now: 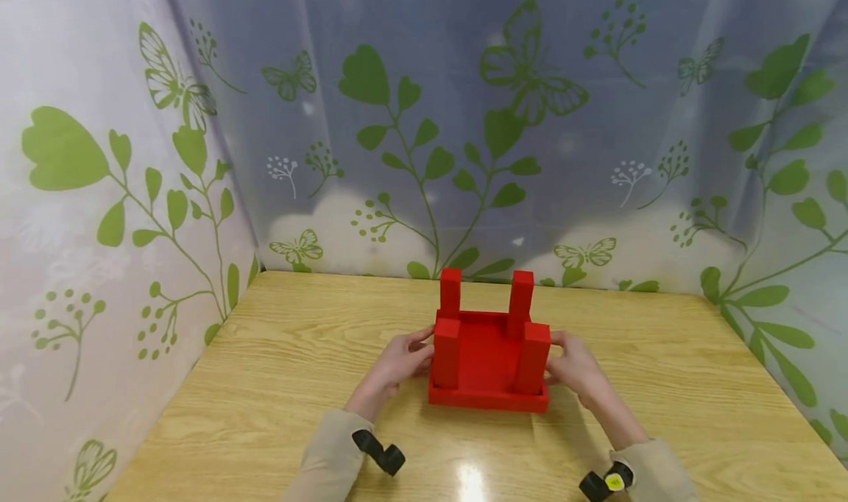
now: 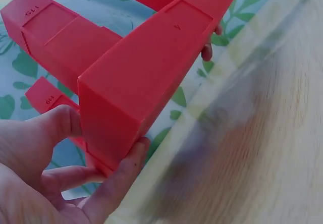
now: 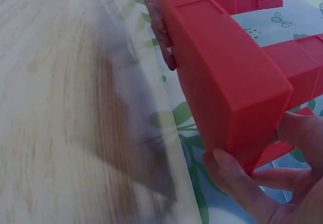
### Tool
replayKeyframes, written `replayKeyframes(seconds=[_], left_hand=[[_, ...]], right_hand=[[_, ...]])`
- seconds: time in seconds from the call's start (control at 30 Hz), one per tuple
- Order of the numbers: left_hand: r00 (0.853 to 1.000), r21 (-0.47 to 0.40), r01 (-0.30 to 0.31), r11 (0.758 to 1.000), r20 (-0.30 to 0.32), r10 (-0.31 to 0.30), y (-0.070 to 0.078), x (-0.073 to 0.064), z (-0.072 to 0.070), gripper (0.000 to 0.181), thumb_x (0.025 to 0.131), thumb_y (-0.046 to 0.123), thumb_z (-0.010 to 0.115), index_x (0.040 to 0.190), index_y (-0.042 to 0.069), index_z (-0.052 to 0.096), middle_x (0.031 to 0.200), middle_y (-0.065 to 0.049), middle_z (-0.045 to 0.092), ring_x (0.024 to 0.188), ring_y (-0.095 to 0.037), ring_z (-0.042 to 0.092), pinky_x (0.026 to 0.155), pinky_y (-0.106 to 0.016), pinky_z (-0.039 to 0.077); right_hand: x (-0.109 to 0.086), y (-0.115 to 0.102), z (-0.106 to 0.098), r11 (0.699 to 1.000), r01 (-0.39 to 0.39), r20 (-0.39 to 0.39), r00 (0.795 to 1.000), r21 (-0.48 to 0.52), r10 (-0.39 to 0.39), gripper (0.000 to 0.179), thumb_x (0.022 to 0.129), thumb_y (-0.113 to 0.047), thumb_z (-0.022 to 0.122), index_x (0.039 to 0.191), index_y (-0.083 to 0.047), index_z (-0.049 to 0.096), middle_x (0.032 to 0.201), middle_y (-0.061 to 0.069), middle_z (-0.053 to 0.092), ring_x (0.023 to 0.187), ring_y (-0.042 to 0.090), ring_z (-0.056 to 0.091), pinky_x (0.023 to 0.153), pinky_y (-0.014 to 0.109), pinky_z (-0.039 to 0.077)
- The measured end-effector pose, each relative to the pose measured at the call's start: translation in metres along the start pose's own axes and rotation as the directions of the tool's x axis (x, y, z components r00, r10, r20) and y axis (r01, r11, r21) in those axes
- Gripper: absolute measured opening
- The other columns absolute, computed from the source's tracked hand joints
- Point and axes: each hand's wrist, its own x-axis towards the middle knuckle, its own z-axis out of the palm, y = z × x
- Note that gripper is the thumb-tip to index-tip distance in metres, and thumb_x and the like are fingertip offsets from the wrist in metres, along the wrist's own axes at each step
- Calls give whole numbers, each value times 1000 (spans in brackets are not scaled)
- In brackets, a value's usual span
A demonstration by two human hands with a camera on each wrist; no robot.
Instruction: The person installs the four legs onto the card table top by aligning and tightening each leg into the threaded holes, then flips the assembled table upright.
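A red plastic frame [image 1: 486,399], shaped like a small upturned table with a shallow rimmed base and several square legs standing up, is between both hands. My left hand [image 1: 400,358] grips its left side, with the thumb [image 2: 65,121] above and fingers beneath the edge in the left wrist view. From the right, my right hand [image 1: 576,366] grips the opposite side, its fingers [image 3: 242,188] curling under the base. In the wrist views the base appears lifted off the tabletop. Raised numbers mark some red pieces.
The wood-grain table [image 1: 298,355] extends around the frame. Behind it and at both sides hangs a curtain [image 1: 424,156] printed with green leaves and butterflies. Black camera mounts [image 1: 379,452] sit on both sleeves.
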Motion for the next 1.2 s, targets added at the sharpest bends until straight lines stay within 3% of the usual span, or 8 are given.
replayKeyframes(seconds=[0.1,0.3,0.5,0.6,0.8,0.9,1.1,1.2], left_hand=[[1000,-52,9,999,14,-8,3,0,0,53,100,5,56,151,-2,43,119,-21,67,79,-12,68,79,-32,61],[1000,-130,28,991,4,-27,11,0,-6,51,104,11,56,152,-2,42,131,-25,62,82,-15,72,84,-36,61],[998,-153,59,986,-17,-62,19,-2,-13,50,105,15,55,151,-3,43,135,-23,61,78,-13,68,83,-33,60],[998,-169,64,984,-12,-67,25,-3,-14,48,106,14,54,149,-4,45,131,-21,63,76,-13,68,83,-33,59],[999,-221,33,975,32,-26,34,-8,-18,40,107,10,46,141,-11,51,109,-8,70,79,-12,69,76,-25,58],[998,-247,21,969,60,-6,37,-10,-21,37,107,8,42,135,-13,54,98,-1,69,81,-11,68,74,-23,57],[994,-256,0,967,104,27,41,-13,-25,36,108,9,40,131,-15,55,96,2,69,81,-11,67,74,-22,56],[993,-256,-11,967,112,41,44,-14,-24,39,109,11,41,139,-13,51,104,-1,69,84,-11,68,75,-21,56]], right_hand=[[-1,-2,-3,1000,6,-12,1000,1,-6,42,88,7,57,128,18,49,140,35,44,64,19,66,66,35,60],[-4,-6,-7,997,76,22,997,11,-77,42,105,-7,52,142,11,48,149,28,40,102,30,68,87,38,59],[-9,-6,-3,962,272,9,962,33,-272,56,94,17,56,148,13,39,149,30,42,111,25,66,90,23,56],[-10,-3,1,902,432,-63,900,4,-430,59,84,25,64,139,16,49,140,31,50,103,5,64,84,17,56],[-12,-3,5,745,624,-223,711,-236,-667,56,72,24,76,125,7,68,128,23,65,113,-13,55,89,8,49],[-13,-3,3,705,670,-228,667,-235,-710,57,72,24,76,124,2,71,128,20,68,124,-9,54,93,8,47],[-12,-2,1,605,796,-198,592,-8,-781,49,77,27,69,122,10,68,133,5,66,134,19,55,102,22,49],[-11,-1,3,578,814,-229,575,61,-785,43,79,28,67,120,14,67,133,4,66,133,21,56,103,25,49]])
